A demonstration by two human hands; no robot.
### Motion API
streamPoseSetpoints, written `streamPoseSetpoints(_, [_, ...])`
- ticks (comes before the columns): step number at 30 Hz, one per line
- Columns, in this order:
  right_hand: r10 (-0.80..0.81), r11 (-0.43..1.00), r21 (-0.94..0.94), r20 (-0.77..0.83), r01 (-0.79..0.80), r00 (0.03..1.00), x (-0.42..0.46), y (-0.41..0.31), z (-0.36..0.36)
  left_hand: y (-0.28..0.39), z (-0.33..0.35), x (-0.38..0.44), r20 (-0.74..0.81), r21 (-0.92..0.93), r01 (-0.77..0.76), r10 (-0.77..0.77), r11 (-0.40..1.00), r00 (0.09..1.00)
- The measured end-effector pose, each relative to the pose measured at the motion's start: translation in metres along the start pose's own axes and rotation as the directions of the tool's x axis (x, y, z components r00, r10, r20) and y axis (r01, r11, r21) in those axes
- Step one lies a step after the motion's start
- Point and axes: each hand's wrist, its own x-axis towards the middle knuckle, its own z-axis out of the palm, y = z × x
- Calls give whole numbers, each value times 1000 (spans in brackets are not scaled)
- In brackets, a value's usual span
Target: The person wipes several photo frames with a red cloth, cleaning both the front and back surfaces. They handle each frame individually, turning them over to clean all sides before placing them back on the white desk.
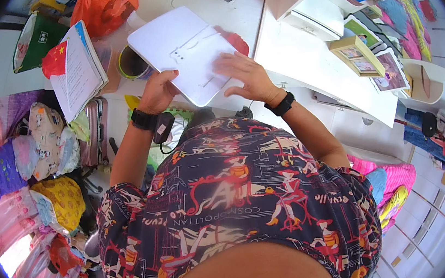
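Observation:
My left hand [159,90] grips the near left edge of a white rounded-corner panel [177,33], thumb on top. The panel is tilted above a white tabletop, and a line drawing with small dots marks its face. My right hand [246,74] is over the panel's right edge, fingers spread and blurred by motion. Whether those fingertips touch the surface I cannot tell. A red thing [238,43] shows partly behind the panel, too blurred to name. A dark round tub [131,63] stands under the panel's left side, partly hidden.
At the left are an open stack of papers [76,81] with writing, a small red flag [55,59], a green bag [36,40] and an orange plastic bag [102,8]. Framed photos [356,60] stand at the right. A pink suitcase [94,133] is below left.

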Motion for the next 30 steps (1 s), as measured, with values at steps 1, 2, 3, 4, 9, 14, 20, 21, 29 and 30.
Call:
streamPoseSetpoints(1, [86,994,68,-44,-83,995,-2,6,7,-1,-6,-4,-22,55,-28,29,998,999])
streamPoseSetpoints(2, [174,977,140,-80,-161,982,-4,16,16,-1,-10,-7,-33,50,-41,43,998,999])
streamPoseSetpoints(3, [263,948,214,-109,-236,959,-2,26,24,0,-12,-10,-61,70,-25,29,997,998])
streamPoseSetpoints(4, [413,872,340,-125,-352,902,6,30,26,2,-13,-15,-88,89,-5,13,996,996])
streamPoseSetpoints(9, [385,880,311,-18,-361,923,39,53,51,-4,-25,-35,-182,328,-18,82,945,980])
streamPoseSetpoints(14, [320,908,275,34,-317,947,47,46,74,-7,-40,-44,-234,446,40,74,894,969])
streamPoseSetpoints(20, [400,839,296,233,-456,887,51,47,56,0,-22,-51,-251,482,54,79,874,965])
streamPoseSetpoints(21, [452,763,341,327,-549,830,51,43,51,2,-23,-51,-265,503,80,66,860,962])
streamPoseSetpoints(29, [554,407,828,112,-386,825,27,42,56,-1,-13,-47,-279,425,22,107,905,954])
streamPoseSetpoints(30, [558,309,886,125,-346,820,25,43,57,-1,-12,-47,-286,426,30,103,904,953])
